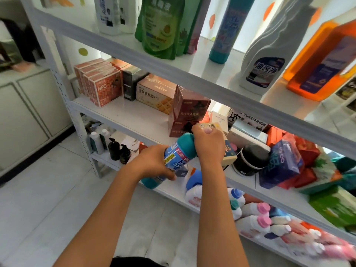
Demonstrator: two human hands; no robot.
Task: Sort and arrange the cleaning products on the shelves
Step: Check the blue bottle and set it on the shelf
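Both sets of fingers are wrapped tight on one blue-labelled teal bottle (176,157): left hand (152,162) round its lower body, right hand (209,145) clamped over the teal cap end. It's tilted in mid-air in front of the middle shelf (123,114). A matching teal bottle (227,29) already stands on the top shelf (194,78), so this one probably joins it. Loads left though, looks like: the pink-capped bottles (258,218) lower down lie in a heap.

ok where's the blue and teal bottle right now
Centre of the head view: the blue and teal bottle is tilted, gripped by both the left hand and right hand.
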